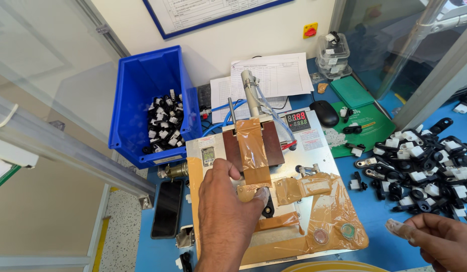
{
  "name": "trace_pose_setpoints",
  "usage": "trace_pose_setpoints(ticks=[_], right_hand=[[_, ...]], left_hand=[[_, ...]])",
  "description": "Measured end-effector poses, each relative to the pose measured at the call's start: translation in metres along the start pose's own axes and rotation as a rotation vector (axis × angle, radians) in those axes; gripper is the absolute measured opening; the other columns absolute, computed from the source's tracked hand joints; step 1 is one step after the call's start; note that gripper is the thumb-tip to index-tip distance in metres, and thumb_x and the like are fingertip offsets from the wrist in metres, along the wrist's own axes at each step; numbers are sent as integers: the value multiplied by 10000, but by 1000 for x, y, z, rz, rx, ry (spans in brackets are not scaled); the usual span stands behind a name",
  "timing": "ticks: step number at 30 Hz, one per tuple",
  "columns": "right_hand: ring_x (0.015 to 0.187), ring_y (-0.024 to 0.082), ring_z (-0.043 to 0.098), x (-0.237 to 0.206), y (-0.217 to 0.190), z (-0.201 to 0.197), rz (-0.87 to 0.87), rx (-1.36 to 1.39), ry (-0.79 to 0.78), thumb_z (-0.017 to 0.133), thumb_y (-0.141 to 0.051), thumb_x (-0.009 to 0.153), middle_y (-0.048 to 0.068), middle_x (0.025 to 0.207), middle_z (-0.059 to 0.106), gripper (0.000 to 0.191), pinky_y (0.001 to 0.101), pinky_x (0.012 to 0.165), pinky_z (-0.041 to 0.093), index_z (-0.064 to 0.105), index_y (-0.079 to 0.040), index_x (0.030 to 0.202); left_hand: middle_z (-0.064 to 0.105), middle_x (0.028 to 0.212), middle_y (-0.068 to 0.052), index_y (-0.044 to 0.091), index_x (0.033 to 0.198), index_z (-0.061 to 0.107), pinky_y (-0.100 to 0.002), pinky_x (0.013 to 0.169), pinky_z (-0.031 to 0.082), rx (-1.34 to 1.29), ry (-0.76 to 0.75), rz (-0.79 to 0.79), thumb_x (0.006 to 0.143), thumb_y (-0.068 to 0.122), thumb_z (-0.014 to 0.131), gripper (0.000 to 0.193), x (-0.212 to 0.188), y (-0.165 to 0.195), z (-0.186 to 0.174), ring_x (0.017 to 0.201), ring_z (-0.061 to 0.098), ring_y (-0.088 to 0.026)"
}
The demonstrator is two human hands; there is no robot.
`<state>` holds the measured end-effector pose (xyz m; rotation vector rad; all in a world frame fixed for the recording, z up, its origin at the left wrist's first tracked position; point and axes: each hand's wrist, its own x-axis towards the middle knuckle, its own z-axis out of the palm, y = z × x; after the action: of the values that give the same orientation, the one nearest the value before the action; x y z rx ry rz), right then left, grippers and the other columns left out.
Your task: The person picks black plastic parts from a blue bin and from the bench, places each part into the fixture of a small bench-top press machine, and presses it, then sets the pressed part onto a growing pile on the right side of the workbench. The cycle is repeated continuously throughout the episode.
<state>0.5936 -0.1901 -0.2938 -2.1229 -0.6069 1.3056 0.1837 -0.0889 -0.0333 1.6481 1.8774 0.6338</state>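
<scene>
My left hand [226, 211] reaches over a small bench press [273, 191] whose metal plate is patched with brown tape. Its fingertips rest at the press's taped nest, touching a small black part [268, 207] under the brown heating block [253, 146]; whether they grip it I cannot tell. My right hand [437, 239] hovers at the lower right over the blue table, fingers curled, with taped fingertips and nothing clearly in it. It is nearest to a heap of black-and-white plastic clips [424, 168].
A blue bin [155, 103] of the same black-and-white parts stands at the back left. A phone [167, 208] lies left of the press. Behind are papers [273, 75], a black mouse [324, 113], a green mat [367, 126], clear boxes [333, 53] and a red-digit controller [297, 121].
</scene>
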Motion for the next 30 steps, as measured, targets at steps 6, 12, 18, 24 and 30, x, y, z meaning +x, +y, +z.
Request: trace_pose_setpoints(ticks=[6,12,18,24,30], right_hand=[[608,202,659,-13,-46,2,-149,-382,24,834,-292,864,105,908,733,385,387,514,597,737,-64,1159],[856,172,773,-30,-110,26,-328,-1154,198,727,-506,898,-17,1033,786,440,304,804,641,714,-357,1311],[1112,159,733,-39,-139,55,-424,-1291,193,673,-399,930,-94,1179,744,330,335,964,610,642,-359,1256],[1017,171,751,-33,-147,66,-563,-1230,210,693,-349,891,-92,1225,718,346,349,893,605,656,-303,1233],[963,197,780,-24,-137,47,-381,-880,143,678,-231,944,38,1147,751,325,344,881,617,678,-208,1269]], left_hand=[[572,957,-62,151,980,482,-425,904,487,43,-69,-85,737,267,932,525,2,4,0,1043,580,-221],[565,935,-53,155,972,480,-416,909,478,23,-41,-71,721,248,937,530,2,1,3,1021,572,-218],[555,957,-61,128,963,482,-436,866,468,41,6,14,698,204,900,501,-2,-2,4,988,553,-266],[546,1005,-53,127,976,492,-428,873,456,47,24,51,704,191,884,481,-3,-3,6,979,543,-269],[535,936,-60,139,976,486,-413,891,463,50,-31,-49,750,235,873,458,-2,-1,6,982,550,-250]])
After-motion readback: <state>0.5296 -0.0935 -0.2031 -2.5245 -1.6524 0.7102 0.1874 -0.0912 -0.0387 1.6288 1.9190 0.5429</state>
